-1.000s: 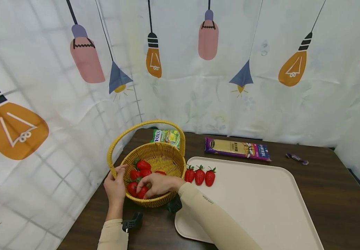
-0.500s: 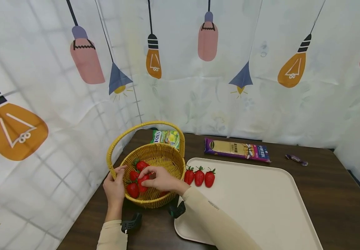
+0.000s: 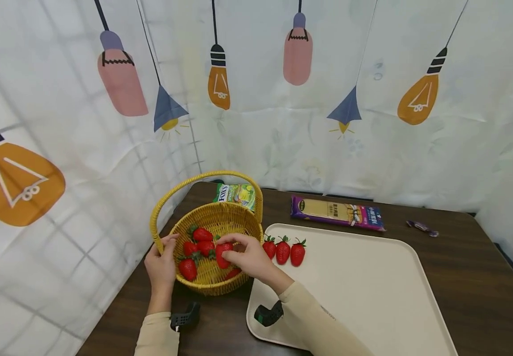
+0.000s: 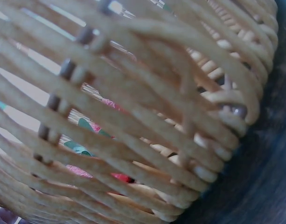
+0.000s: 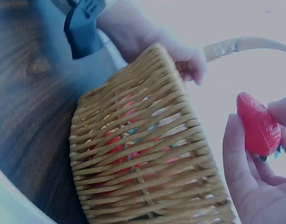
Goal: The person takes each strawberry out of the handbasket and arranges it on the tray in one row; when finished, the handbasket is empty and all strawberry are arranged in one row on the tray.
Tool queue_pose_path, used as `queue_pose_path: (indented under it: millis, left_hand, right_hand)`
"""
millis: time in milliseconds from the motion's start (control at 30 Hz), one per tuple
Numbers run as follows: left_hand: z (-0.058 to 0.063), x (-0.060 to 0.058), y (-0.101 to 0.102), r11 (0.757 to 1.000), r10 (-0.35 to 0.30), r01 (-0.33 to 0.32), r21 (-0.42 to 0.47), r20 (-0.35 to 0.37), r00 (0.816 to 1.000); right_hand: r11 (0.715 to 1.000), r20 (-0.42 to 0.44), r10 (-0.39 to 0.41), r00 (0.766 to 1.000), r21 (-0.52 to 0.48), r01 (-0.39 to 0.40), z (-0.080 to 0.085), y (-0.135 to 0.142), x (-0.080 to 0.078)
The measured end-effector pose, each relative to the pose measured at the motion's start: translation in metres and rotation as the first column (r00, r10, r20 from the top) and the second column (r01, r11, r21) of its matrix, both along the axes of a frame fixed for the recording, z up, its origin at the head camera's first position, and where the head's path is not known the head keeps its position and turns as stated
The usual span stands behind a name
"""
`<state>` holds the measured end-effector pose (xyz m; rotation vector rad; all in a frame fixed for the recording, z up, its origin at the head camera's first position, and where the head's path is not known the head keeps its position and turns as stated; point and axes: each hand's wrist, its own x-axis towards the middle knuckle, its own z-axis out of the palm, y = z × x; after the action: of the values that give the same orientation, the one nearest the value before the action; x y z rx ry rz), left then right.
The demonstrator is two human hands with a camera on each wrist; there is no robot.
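Observation:
In the head view, my left hand (image 3: 160,267) grips the left side of a yellow wicker basket (image 3: 203,288), where the handle meets the rim. My right hand (image 3: 252,257) pinches a red strawberry (image 3: 223,254) between thumb and fingers over the basket. The right wrist view shows that strawberry (image 5: 257,126) raised clear of the woven wall (image 5: 143,154), its green leaves pointing down. Several more strawberries (image 3: 188,270) lie inside the basket. Three strawberries (image 3: 282,252) stand in a row at the left edge of a cream tray (image 3: 350,277). Woven strands fill the left wrist view.
Behind the basket lies a green FOX'S packet (image 3: 236,195). A purple noodle packet (image 3: 336,212) is beyond the tray, with a small wrapped candy (image 3: 422,228) to its right. A patterned curtain (image 3: 274,138) hangs along the back and left of the dark table (image 3: 483,277).
My right hand has picked a strawberry up from the basket's near left and carried it right, over the basket's middle. My left hand has kept its grip on the basket.

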<state>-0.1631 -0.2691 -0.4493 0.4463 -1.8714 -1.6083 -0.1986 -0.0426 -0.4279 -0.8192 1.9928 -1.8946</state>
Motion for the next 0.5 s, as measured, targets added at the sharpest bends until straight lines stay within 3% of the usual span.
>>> queue_pose_path:
  millis: [200,500]
  left_hand:
    - [-0.019,-0.009,-0.011,1.000,0.007,-0.007,-0.003,0.020,1.000]
    - [-0.023,-0.012,-0.014,1.000,0.016,-0.016,-0.022,0.018,1.000]
  right_hand:
    - [0.997,-0.030,-0.076,0.997,-0.004,0.076,-0.001,0.026,0.008]
    - [0.982,0.003,-0.185,0.983,0.038,0.185,-0.006,0.076,0.002]
